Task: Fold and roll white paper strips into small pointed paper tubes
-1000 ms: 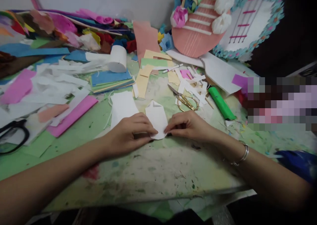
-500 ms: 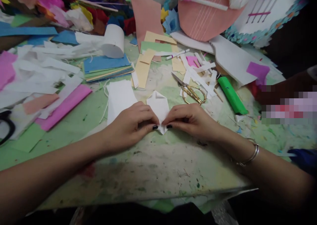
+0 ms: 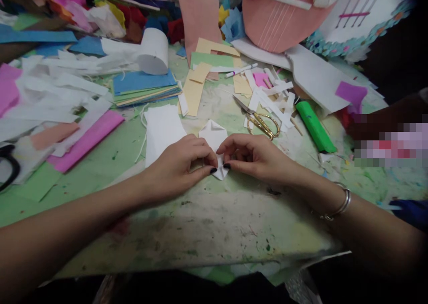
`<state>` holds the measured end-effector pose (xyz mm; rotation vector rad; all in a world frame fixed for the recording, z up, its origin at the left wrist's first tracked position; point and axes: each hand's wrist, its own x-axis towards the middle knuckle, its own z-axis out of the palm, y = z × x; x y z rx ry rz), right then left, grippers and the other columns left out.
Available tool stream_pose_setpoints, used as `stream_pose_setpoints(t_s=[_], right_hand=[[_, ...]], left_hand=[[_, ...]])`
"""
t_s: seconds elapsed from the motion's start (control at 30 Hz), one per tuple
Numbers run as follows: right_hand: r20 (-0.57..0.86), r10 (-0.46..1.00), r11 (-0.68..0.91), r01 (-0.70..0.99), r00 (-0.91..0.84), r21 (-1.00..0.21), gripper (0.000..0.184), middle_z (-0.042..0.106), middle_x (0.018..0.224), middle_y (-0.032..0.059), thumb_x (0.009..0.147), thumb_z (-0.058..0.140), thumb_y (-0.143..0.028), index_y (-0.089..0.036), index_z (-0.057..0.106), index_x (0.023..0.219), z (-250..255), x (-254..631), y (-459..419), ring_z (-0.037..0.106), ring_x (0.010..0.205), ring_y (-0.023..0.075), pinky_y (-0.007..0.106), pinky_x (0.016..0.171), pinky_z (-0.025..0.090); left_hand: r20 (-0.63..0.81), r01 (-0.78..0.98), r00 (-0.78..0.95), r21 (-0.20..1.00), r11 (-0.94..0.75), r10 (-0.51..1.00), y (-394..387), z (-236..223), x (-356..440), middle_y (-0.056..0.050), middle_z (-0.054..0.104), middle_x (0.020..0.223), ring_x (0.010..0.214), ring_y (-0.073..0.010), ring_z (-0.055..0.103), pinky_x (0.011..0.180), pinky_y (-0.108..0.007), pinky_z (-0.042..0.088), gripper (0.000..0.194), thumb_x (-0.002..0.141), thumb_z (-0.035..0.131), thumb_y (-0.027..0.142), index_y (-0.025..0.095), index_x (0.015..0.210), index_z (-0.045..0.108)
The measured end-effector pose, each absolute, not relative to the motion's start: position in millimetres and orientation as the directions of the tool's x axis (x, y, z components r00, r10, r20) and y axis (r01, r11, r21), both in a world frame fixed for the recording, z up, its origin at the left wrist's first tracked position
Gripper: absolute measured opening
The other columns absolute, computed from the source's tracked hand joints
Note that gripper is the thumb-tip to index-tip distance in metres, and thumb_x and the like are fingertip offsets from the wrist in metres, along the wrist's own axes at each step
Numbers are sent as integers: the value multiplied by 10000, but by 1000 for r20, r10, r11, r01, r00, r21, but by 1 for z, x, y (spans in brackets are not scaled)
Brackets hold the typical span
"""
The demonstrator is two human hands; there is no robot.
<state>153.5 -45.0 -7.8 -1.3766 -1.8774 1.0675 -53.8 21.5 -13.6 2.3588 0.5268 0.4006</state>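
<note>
A small white piece of paper [image 3: 211, 133] lies on the table with its far corners folded in to a blunt point. Its near end is folded too, with creased flaps between my fingertips. My left hand [image 3: 187, 161] pinches the left side of that near end between thumb and fingers. From the other side, my right hand [image 3: 256, 159] pinches the right edge, its thumb close to the left one. Left of the folded piece lies a white paper stack [image 3: 163, 128], partly behind my left hand. Gold-handled scissors [image 3: 259, 119] rest beyond my right hand.
Blue, green and yellow sheets are stacked [image 3: 143, 88] at the back left, beside a white paper roll [image 3: 154, 52]. A green crepe roll [image 3: 316, 126] lies right, near a co-worker's arm [image 3: 388, 117]. A pink guitar-shaped decoration [image 3: 284, 21] stands behind. Black scissor handles [image 3: 10, 168] show far left.
The paper's near end was rounded and flat; its near corners have been folded inward to a point. Both hands have come closer together over it. The camera view has tilted down.
</note>
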Motion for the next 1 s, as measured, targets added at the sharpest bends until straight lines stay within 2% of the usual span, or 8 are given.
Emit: stream_pose_setpoints(t_s=[0.37, 0.6, 0.73, 0.83, 1.0], right_hand=[[68, 961, 203, 518, -266, -831, 176, 624, 701, -47, 770, 628, -93, -147, 636, 938, -15, 149, -52, 455, 498, 39, 197, 512, 344], [71, 961, 209, 530, -268, -822, 222, 634, 751, -43, 797, 610, -94, -150, 597, 1012, -16, 150, -52, 457, 506, 40, 204, 531, 350], [114, 943, 289, 600, -312, -746, 138, 593, 769, -22, 795, 599, -80, -151, 629, 909, -12, 155, -51, 484, 570, 59, 216, 572, 366], [123, 922, 343, 624, -367, -702, 101, 563, 808, 0, 786, 617, -85, -149, 655, 855, -10, 160, -51, 503, 619, 74, 227, 607, 383], [80, 923, 318, 633, -375, -705, 106, 574, 876, 13, 768, 647, -83, -157, 659, 843, -8, 164, -51, 500, 634, 77, 239, 634, 393]], left_hand=[[191, 279, 853, 619, -734, 486, 22, -19, -53, 4, 628, 821, 831, -147, 532, 747, -268, 397, 34, 846, 611, 182, 177, 860, 642], [204, 300, 841, 594, -747, 500, 21, -18, -54, 13, 617, 793, 796, -141, 525, 711, -256, 400, 35, 854, 640, 199, 173, 863, 619], [274, 244, 864, 505, -828, 422, 18, -19, -53, -15, 603, 801, 803, -156, 520, 717, -275, 415, 51, 884, 588, 169, 159, 839, 609], [364, 168, 872, 407, -898, 328, 15, -21, -54, -54, 603, 844, 836, -173, 525, 741, -301, 438, 135, 922, 512, 143, 145, 883, 641], [467, 78, 866, 227, -971, 179, 8, -22, -59, -100, 618, 895, 840, -196, 527, 745, -343, 473, 149, 909, 510, 107, 107, 912, 659]])
